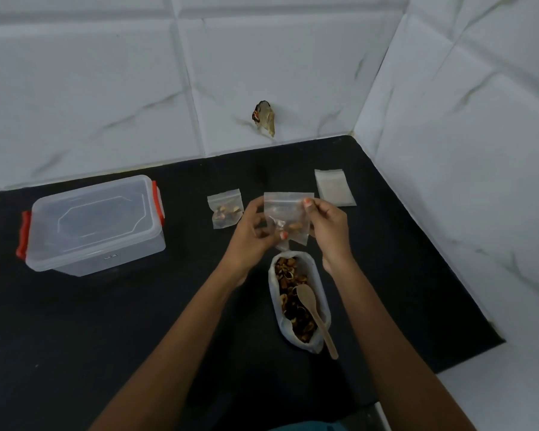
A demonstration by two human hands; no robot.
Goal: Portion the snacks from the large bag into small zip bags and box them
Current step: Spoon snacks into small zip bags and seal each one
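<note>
So the black counter (106, 337) takes up most of the view, tucked into a corner of white tiled wall (106, 88). Biggest thing on it is the clear plastic box (94, 225) over on the left, lid on, with red latches (24, 234) at the ends. Nearer the middle lies the large bag (319, 284), open and full of brown snack mix, with a wooden spoon (315, 315) resting in it, bowl on the snacks and handle poking out over the near end. Both hands are up just past that bag: the left hand (249, 231) has its fingers curled on the left side of a small zip bag (285, 209), and the right hand (327, 225) pinches its top right corner. That bag hangs upright above the counter with a few pieces sitting at the bottom. Just left of it a second filled zip bag (226, 211) lies flat, and off to the right sits a stack of empty zip bags (333, 188)
</note>
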